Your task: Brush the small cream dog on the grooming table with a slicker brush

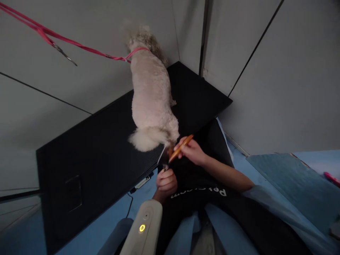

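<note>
A small cream curly-coated dog [152, 99] stands on a black grooming table [92, 148], facing away from me, with a pink leash [66, 40] running from its neck to the upper left. My right hand [192, 151] is closed on an orange-handled comb [180, 148] just behind the dog's rear, beside its fluffy tail [145, 139]. My left hand [166, 182] is a closed fist at the table's near edge, gripping a small metal tool whose tip shows above the fingers; I cannot make it out.
Grey panelled walls surround the table corner. A white device [143, 228] with a lit yellow button sits near my chest over a black apron [202, 184]. A teal mat [287, 184] lies on the blue floor at right, with a pink object [332, 178] beyond.
</note>
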`<state>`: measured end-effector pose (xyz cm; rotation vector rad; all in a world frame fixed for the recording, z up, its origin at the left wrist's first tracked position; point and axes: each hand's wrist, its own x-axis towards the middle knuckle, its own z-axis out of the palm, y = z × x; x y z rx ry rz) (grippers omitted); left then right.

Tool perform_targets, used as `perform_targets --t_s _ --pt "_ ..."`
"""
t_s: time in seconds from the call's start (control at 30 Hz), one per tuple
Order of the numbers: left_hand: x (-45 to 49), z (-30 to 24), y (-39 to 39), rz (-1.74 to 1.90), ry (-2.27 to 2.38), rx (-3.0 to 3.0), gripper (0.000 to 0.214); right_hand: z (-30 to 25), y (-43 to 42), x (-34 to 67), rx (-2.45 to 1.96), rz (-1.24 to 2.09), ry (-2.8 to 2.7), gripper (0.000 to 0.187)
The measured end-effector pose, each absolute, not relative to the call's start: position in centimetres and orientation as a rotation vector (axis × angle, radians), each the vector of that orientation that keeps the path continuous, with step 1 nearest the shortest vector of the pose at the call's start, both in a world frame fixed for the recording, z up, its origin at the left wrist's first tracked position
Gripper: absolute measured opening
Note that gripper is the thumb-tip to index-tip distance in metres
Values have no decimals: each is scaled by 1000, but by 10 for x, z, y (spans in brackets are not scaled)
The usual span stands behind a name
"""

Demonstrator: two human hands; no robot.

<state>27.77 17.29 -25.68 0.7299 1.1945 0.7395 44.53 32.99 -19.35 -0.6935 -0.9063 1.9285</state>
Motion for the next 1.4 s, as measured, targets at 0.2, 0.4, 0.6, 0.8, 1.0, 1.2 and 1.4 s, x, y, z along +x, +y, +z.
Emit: perform_targets --t_s 0.2,0.4,0.6,0.8,1.0,1.2,1.4 --pt "288 -227 196 728 1010 829 63 -173 343 464 -946 1580 -1228 33" --pt "300 -212 208 592 1628 1349 40 -137 334 469 -1085 1262 -1764 19" --pt "307 -223 205 529 1728 1573 23 -112 334 464 -1101 1002 -2130 27" --pt "312 -236 201 592 1745 1578 18 -118 345 463 -958 931 -2253 32" --pt "315 -249 200 622 1687 1502 23 -132 357 463 -1062 843 -2130 26" --pt "312 -254 198 575 1643 1361 24 -135 361 463 -1153 789 -2037 25" --pt "310 -243 197 655 1257 1092 55 -142 357 474 -1113 910 -1949 17"
